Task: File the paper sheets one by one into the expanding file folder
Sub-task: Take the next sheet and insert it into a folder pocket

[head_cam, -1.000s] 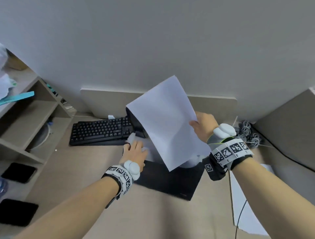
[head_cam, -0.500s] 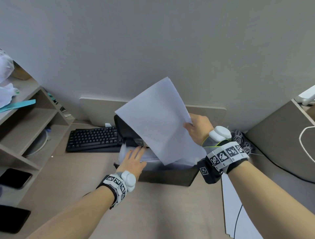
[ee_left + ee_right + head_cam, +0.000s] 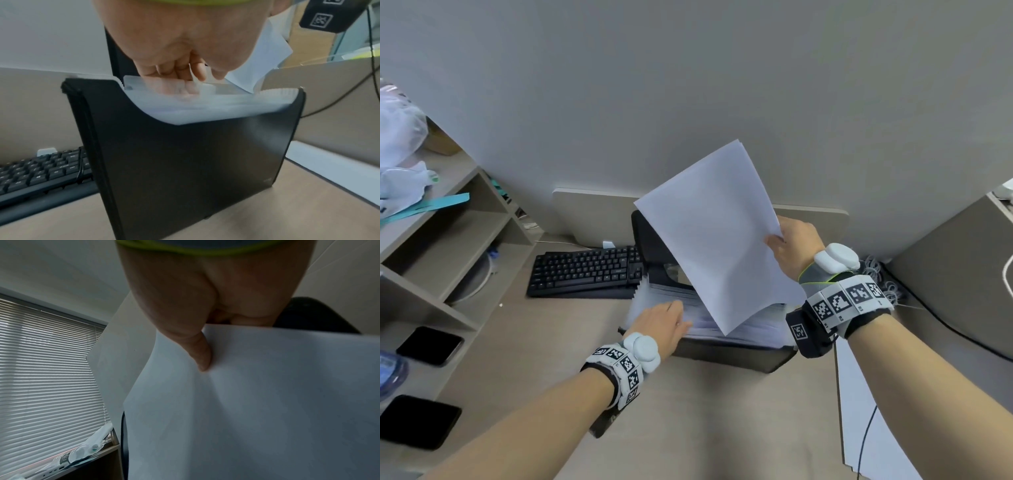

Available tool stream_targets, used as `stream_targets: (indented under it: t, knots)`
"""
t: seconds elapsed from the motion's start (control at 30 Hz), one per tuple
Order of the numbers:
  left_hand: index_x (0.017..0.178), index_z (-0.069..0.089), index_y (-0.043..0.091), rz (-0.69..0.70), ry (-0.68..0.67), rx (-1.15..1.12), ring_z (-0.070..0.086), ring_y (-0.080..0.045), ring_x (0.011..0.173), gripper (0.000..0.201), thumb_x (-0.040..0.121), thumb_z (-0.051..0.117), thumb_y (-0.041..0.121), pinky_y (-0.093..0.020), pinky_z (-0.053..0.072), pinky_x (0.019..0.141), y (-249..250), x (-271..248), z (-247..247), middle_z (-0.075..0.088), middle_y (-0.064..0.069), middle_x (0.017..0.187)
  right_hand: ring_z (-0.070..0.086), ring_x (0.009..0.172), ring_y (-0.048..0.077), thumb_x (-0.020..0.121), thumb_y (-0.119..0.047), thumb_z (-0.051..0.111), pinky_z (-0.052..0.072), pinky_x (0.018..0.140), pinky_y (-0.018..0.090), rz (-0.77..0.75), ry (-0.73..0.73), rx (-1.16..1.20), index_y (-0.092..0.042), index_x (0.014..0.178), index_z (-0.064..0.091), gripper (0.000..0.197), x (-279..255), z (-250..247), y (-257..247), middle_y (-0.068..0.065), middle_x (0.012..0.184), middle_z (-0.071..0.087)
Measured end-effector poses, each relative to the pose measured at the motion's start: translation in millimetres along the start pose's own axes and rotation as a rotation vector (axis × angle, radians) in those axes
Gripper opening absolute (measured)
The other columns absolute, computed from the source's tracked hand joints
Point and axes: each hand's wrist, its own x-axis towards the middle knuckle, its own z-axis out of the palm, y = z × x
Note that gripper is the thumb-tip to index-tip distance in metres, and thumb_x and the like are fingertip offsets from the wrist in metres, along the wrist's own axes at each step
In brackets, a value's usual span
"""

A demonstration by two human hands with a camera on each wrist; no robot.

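A black expanding file folder (image 3: 736,356) stands on the desk with its translucent dividers fanned at the top, seen close in the left wrist view (image 3: 195,162). My left hand (image 3: 683,320) reaches into the dividers; its fingers (image 3: 174,71) are hooked behind a front divider and show through it. My right hand (image 3: 774,240) pinches the right edge of a white paper sheet (image 3: 715,233), thumb on the near face (image 3: 202,356). The sheet (image 3: 265,65) hangs tilted, its lower corner down among the dividers.
A black keyboard (image 3: 585,270) lies left of the folder. A shelf unit (image 3: 448,219) stands at the far left with two dark phones (image 3: 429,346) in front. More white sheets (image 3: 866,411) lie at the right under a cable. A grey box (image 3: 955,274) stands at the right.
The folder has risen from leaning back to standing nearly upright. My left hand moved up to the divider tops. The sheet came lower, its corner now among the dividers.
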Motion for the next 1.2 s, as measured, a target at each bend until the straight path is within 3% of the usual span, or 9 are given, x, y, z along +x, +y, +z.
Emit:
stream_targets:
  t: [0.2, 0.4, 0.5, 0.73, 0.93, 1.1, 1.2]
  knots:
    - [0.107, 0.046, 0.019, -0.139, -0.034, -0.019, 0.053, -0.021, 0.078, 0.012, 0.1, 0.036, 0.021, -0.03, 0.04, 0.064, -7, 10, -7, 0.059, 0.002, 0.103, 0.055, 0.082, 0.039, 0.089, -0.008, 0.047, 0.049, 0.073, 0.043, -0.007, 0.009, 0.007, -0.005, 0.092, 0.058, 0.012, -3, 0, -1, 0.016, 0.085, 0.064]
    - [0.117, 0.048, 0.026, 0.017, -0.147, 0.07, 0.061, -0.026, 0.09, 0.022, 0.098, 0.043, 0.036, -0.038, 0.051, 0.077, -6, 12, -2, 0.052, 0.002, 0.113, 0.054, 0.081, 0.039, 0.088, -0.008, 0.046, 0.048, 0.072, 0.042, -0.01, 0.002, -0.001, -0.005, 0.092, 0.057, 0.012, -7, 2, 0, 0.015, 0.084, 0.063]
    - [0.116, 0.048, 0.025, 0.096, -0.205, 0.167, 0.06, -0.029, 0.088, 0.021, 0.099, 0.041, 0.035, -0.04, 0.05, 0.077, -1, 12, -1, 0.049, -0.001, 0.115, 0.053, 0.081, 0.038, 0.088, -0.008, 0.047, 0.046, 0.071, 0.04, -0.006, 0.006, 0.01, -0.005, 0.091, 0.057, 0.011, -7, 3, 0, 0.011, 0.08, 0.059]
    - [0.114, 0.053, 0.018, 0.113, -0.317, 0.306, 0.061, -0.033, 0.09, 0.025, 0.099, 0.041, 0.035, -0.038, 0.048, 0.074, 7, 15, -5, 0.048, -0.007, 0.119, 0.053, 0.077, 0.037, 0.087, -0.007, 0.047, 0.046, 0.069, 0.04, 0.0, -0.008, 0.045, -0.007, 0.084, 0.055, 0.008, -7, 3, 2, 0.014, 0.079, 0.061]
    - [0.112, 0.055, 0.018, 0.127, -0.286, 0.294, 0.062, -0.033, 0.088, 0.022, 0.098, 0.044, 0.032, -0.039, 0.05, 0.075, 7, 15, -7, 0.043, -0.006, 0.126, 0.051, 0.074, 0.036, 0.087, -0.007, 0.047, 0.046, 0.068, 0.04, 0.013, -0.025, 0.067, -0.012, 0.079, 0.052, 0.011, -10, 0, 3, 0.015, 0.078, 0.061]
    - [0.113, 0.053, 0.021, 0.085, -0.231, 0.224, 0.061, -0.03, 0.087, 0.022, 0.097, 0.043, 0.033, -0.036, 0.049, 0.071, 1, 13, -2, 0.048, -0.002, 0.118, 0.049, 0.073, 0.035, 0.087, -0.007, 0.048, 0.046, 0.067, 0.039, 0.01, -0.021, 0.069, -0.014, 0.077, 0.049, 0.013, -9, 0, 6, 0.012, 0.074, 0.059]
    - [0.106, 0.059, 0.021, 0.067, -0.172, 0.194, 0.056, -0.024, 0.082, 0.019, 0.096, 0.046, 0.032, -0.033, 0.048, 0.068, -2, 13, -2, 0.046, -0.001, 0.116, 0.048, 0.072, 0.034, 0.087, -0.008, 0.048, 0.046, 0.067, 0.039, 0.006, -0.022, 0.067, -0.017, 0.077, 0.048, 0.014, -8, 0, 6, 0.009, 0.073, 0.057]
